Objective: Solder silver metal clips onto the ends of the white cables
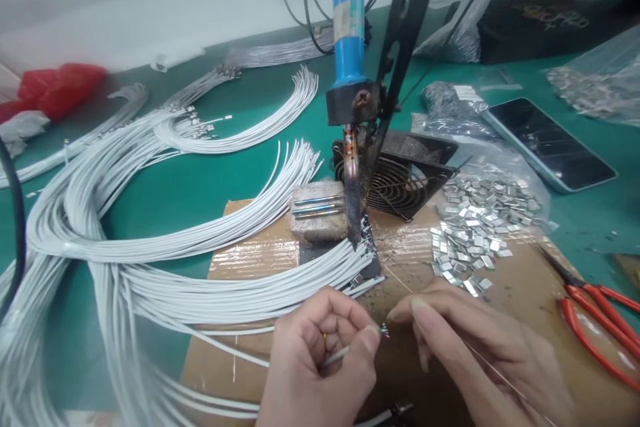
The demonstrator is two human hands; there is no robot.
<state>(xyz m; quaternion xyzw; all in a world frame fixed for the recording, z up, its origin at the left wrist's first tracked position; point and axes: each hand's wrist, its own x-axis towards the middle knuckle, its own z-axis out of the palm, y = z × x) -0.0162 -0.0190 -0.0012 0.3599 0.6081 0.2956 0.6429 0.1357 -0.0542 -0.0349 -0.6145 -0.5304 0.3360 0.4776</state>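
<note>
My left hand (pixel 320 353) pinches the end of a white cable (pixel 336 355), whose stripped coloured wire tips (pixel 384 331) stick out past my thumb. My right hand (pixel 475 347) is just right of those tips, forefinger and thumb touching them, and a thin solder wire (pixel 493 368) runs under this hand. A blue-handled soldering iron (pixel 350 47) is fixed upright in a black stand, its tip (pixel 354 227) pointing down at the cardboard-covered work pad (pixel 400 240) just beyond my hands. A bundle of white cables (pixel 200 293) fans out to the left.
A heap of small metal shells (pixel 475 227) lies on plastic to the right. Red-handled scissors (pixel 600 320) sit at the right edge. A small black fan (pixel 400 180) stands behind the iron. A phone (pixel 550 143) lies at the back right. A sponge block (pixel 317 213) holds metal pins.
</note>
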